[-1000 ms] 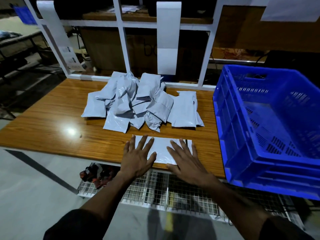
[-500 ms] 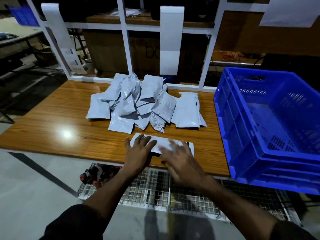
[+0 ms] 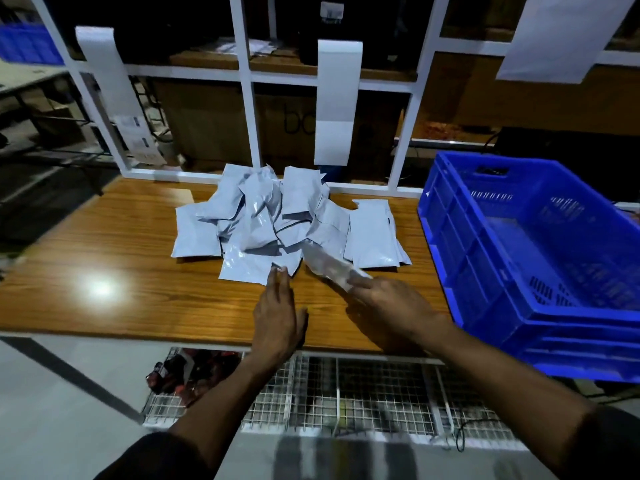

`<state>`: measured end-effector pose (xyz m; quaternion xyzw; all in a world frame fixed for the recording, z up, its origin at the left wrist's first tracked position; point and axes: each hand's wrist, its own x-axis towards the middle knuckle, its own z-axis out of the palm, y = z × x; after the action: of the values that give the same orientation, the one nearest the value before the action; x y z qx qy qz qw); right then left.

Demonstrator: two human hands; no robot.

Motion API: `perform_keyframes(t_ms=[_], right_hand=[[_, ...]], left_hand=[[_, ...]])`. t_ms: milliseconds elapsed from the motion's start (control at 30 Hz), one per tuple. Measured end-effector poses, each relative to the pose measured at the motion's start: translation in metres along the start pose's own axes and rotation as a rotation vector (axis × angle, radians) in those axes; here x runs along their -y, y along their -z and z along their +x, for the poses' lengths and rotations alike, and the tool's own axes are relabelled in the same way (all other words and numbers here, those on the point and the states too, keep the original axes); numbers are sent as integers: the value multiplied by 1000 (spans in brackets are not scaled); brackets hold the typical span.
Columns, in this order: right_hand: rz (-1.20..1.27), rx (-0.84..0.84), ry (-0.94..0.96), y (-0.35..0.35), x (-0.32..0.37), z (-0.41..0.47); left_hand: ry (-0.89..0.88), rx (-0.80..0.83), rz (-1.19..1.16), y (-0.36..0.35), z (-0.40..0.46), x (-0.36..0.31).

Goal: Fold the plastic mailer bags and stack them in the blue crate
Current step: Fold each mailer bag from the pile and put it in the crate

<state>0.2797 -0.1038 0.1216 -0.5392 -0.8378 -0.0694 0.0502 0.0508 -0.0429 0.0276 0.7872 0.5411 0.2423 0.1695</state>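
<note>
Left hand stretched forward over the wooden table, palm down, fingers straight and close together, holding nothing, fingertips at the near edge of the lowest bag in the pile of mailer bags. Right hand reached out just beside it, knuckles up, fingers curled round one end of a folded mailer bag, blurred, lifted off the table and slanting up and away toward the pile. Both forearms bare, dark sleeves at the lower edge of the view. Pile heaped loosely at the middle back of the table, pale grey, with a neater stack of bags lying flat just to its right. Blue crate standing at the right end of the table, well apart from the left hand and near the right, nothing visible inside on its perforated floor. White frame upright behind the pile, a long white strip hanging on it. Behind the frame a brown cardboard box with dark handwritten letters, seemingly "bo", the rest hidden. Small printed labels on the left post, too small to read.
</note>
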Motion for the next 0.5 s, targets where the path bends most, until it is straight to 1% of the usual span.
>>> perform_keyframes(t_ms=[67, 133, 233, 333, 433, 500], right_hand=[[147, -110, -80, 19, -13, -2], [234, -259, -150, 41, -26, -3], [265, -431, -298, 83, -44, -2], [209, -513, -388, 129, -68, -9], [185, -547, -461, 162, -95, -21], [142, -564, -485, 179, -119, -31]], left_hand=[[-8, 48, 83, -10, -3, -2], [-41, 139, 175, -21, -4, -11], [-129, 245, 264, -37, 0, -29], [-191, 288, 315, -53, 9, -48], [-222, 322, 341, -70, 15, -65], [-257, 310, 355, -84, 22, -79]])
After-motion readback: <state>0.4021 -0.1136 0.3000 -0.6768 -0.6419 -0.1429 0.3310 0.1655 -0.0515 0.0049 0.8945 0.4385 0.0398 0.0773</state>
